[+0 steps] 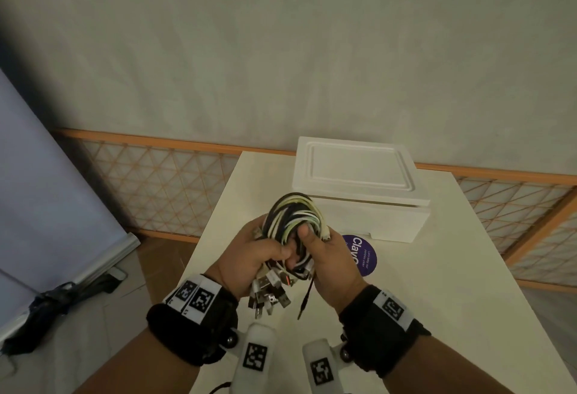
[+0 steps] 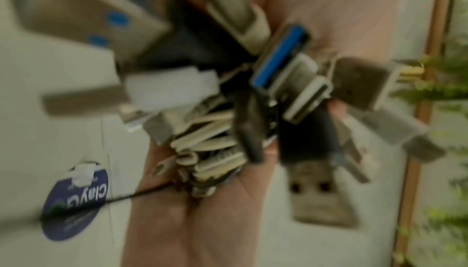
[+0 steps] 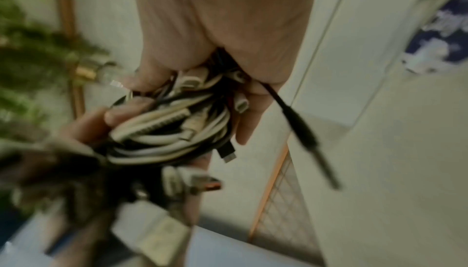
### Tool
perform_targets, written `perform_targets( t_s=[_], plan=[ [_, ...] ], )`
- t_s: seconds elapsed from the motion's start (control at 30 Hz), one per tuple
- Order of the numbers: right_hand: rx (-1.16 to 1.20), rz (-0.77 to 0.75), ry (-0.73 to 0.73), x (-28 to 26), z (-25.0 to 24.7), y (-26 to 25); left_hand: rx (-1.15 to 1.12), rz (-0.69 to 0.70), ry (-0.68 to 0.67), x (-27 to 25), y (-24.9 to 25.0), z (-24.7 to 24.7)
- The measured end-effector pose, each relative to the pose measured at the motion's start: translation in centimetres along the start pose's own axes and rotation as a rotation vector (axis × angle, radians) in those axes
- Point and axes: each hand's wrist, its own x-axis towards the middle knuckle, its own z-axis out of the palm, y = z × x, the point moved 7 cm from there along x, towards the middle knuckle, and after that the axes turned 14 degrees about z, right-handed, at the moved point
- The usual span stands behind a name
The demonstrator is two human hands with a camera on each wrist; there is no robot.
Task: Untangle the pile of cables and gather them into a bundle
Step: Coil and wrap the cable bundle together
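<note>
Cables [image 1: 292,225], black, white and pale green, are sitting coiled in a bundle held up over the white table [image 1: 421,300], just in front of the white foam box [image 1: 359,175]. Starting to the left of that box: the left hand [image 1: 253,256] is wrapping its curled fingers round the lower part of the bundle, thumb pressing across the front. A cluster of USB plugs [image 1: 270,295] is dangling out below that hand; in the left wrist view those plugs [image 2: 286,83] are filling the frame, blurred, one with a blue insert. Moving right, the right hand [image 1: 327,256] is gripping the same bundle from the other side, thumb hooking over the strands and fingers closing behind them. In the right wrist view the coiled cables [image 3: 172,131] are lying packed between both palms. A thin black audio jack [image 1: 304,300] is hanging loose below the right hand. Further right, in front of the box, a round purple sticker [image 1: 363,256] is lying flat on the table, partly hidden behind the right hand.
</note>
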Motion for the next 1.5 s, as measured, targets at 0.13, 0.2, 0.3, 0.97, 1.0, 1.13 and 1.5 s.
perform_targets(
  t_s=[0.13, 0.2, 0.3, 0.97, 1.0, 1.13, 1.5],
  plan=[
    [0.046, 0.033, 0.036, 0.2, -0.2, -0.5, -0.079, -0.074, 0.012, 0.6, -1.1, 0.0],
    [0.024, 0.04, 0.088, 0.4, -0.6, -0.6, -0.104, -0.105, 0.076, 0.3, -1.9, -0.4],
    [-0.062, 0.024, 0.236, 0.7, -1.7, -0.7, -0.099, -0.11, 0.195, -0.2, -3.1, -0.8],
    [-0.196, 0.385, 0.114, 0.0, -4.2, 1.4, -0.258, -0.255, 0.422, -2.8, -4.6, -0.9],
    [-0.304, 0.375, 0.163, -0.3, -4.6, 1.0, -0.22, -0.22, 0.413, -2.6, -4.2, -1.1],
    [-0.665, -0.043, 0.494, -2.8, -5.5, -4.5, 0.14, -0.122, 0.319, -2.2, -1.6, -2.2],
    [-0.973, -0.175, -0.083, -1.8, 0.7, -5.5, 0.397, -0.004, -0.082, -2.7, 0.8, 0.7]
  ],
)
